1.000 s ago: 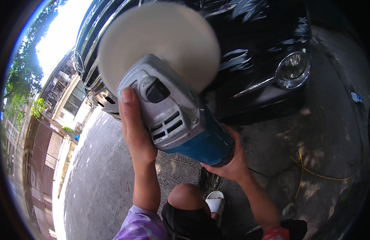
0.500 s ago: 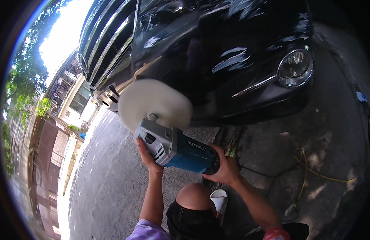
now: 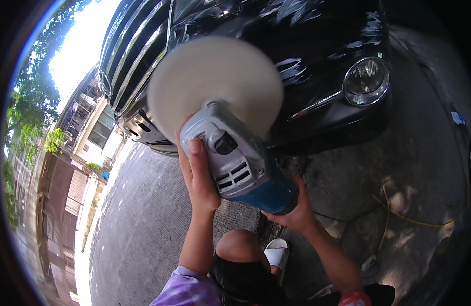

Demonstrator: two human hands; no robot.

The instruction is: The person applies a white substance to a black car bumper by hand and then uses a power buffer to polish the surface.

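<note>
Both my hands hold an electric polisher [image 3: 276, 190] with a grey gear head and a blue body. My left hand [image 3: 197, 176] wraps the grey head, thumb lying along its side. At the rear end of the blue body, my right hand [image 3: 294, 211] is closed around it. The round white pad [image 3: 215, 81] is smeared by spinning and covers part of the black car's front bumper [image 3: 327, 130]. Whether the pad touches the paint I cannot tell. White streaks of compound [image 3: 291, 69] mark the black panel right of the pad.
A round headlight [image 3: 367, 81] sits to the right, the chrome grille [image 3: 138, 56] to the upper left. A yellow cord [image 3: 386, 219] and a dark cable [image 3: 332, 218] lie on the concrete ground [image 3: 143, 224]. My white sandal [image 3: 276, 253] is below. Buildings and trees stand at left.
The polisher has moved up and looks larger, its pad now covering more of the bumper. Its body has tilted more steeply. Both hands keep their hold, and the pad is blurred in both frames.
</note>
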